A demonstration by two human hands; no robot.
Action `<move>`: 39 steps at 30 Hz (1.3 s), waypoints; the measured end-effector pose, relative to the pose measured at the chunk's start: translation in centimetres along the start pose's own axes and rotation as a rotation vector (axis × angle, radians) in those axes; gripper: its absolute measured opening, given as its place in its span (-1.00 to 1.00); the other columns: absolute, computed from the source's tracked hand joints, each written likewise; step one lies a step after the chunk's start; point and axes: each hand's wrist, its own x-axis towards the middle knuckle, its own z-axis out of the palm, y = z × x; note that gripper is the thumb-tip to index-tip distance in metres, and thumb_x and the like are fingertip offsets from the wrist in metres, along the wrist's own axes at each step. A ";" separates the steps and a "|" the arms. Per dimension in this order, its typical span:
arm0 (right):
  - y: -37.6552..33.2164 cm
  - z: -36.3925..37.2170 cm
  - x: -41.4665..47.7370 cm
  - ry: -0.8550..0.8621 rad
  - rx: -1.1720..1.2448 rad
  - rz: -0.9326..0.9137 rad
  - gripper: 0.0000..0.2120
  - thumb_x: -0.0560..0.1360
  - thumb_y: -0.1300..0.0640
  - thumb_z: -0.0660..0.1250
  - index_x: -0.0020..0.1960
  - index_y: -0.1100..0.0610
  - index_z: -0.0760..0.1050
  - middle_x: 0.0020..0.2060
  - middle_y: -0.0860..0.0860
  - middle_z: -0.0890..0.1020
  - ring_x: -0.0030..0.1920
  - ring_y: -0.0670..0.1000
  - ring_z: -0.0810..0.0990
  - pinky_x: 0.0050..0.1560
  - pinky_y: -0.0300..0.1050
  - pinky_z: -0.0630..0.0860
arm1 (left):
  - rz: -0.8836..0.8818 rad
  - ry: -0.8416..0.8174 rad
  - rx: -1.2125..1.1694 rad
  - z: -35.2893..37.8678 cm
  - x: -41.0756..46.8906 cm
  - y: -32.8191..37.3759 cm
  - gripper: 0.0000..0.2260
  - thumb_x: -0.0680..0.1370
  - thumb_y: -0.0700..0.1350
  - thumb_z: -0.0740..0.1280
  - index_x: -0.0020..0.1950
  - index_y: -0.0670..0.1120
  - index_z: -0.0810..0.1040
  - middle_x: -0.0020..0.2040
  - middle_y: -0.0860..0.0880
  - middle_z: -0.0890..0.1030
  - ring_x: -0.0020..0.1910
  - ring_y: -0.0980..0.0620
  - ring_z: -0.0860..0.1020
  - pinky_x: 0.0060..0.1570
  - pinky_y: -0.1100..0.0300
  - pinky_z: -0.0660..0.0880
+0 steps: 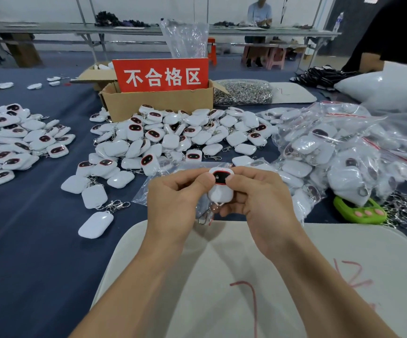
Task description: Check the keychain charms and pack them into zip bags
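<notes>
The check is under way: left hand (pixel 173 195) and right hand (pixel 258 198) both pinch one white keychain charm (pixel 220 192), thumbs beside its dark face, above a clear zip bag (pixel 146 189) on the worktop (pixel 27 240). The next move is likely to open the bag's mouth and slip the charm in.

One left hand (pixel 173 198), one right hand (pixel 263 198), one held charm (pixel 220 192), one red sign (pixel 160 74), one green clicker (pixel 358 211), one near mat (pixel 222 276), one far mat (pixel 292 92), loose charms (pixel 173 135) uncountable.

Charm heaps (pixel 173 137) around open mat (pixel 222 276)
</notes>
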 end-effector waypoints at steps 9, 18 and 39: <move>-0.2 -0.1 0.0 -0.093 0.072 -0.016 -0.75 0.41 0.26 0.27 -0.17 0.16 0.75 -0.28 0.21 0.70 -0.37 0.12 0.61 -0.37 -0.12 0.56 | -0.009 -0.013 -0.105 -0.2 0.2 0.0 -0.82 0.54 -0.24 0.45 -0.16 -0.02 0.80 -0.19 -0.08 0.76 -0.25 0.05 0.66 -0.26 0.22 0.58; -0.1 -0.3 0.2 -0.116 0.027 -0.038 -0.73 0.34 0.27 0.27 -0.18 0.13 0.75 -0.32 0.17 0.69 -0.40 0.07 0.61 -0.37 -0.16 0.55 | -0.010 -0.027 -0.129 -0.4 0.3 -0.2 -0.87 0.53 -0.24 0.46 -0.11 -0.06 0.79 -0.17 -0.11 0.76 -0.24 0.03 0.68 -0.24 0.22 0.58; -4.2 4.7 10.3 0.046 0.043 0.374 -0.83 0.60 0.37 0.25 0.17 0.39 0.51 -0.08 0.30 0.66 -0.37 0.00 0.61 -0.46 -0.28 0.53 | -0.041 0.293 0.466 -3.8 3.3 -2.1 -0.70 0.55 -0.13 0.35 0.18 0.19 0.69 -0.10 0.17 0.63 -0.16 0.20 0.58 -0.01 0.18 0.57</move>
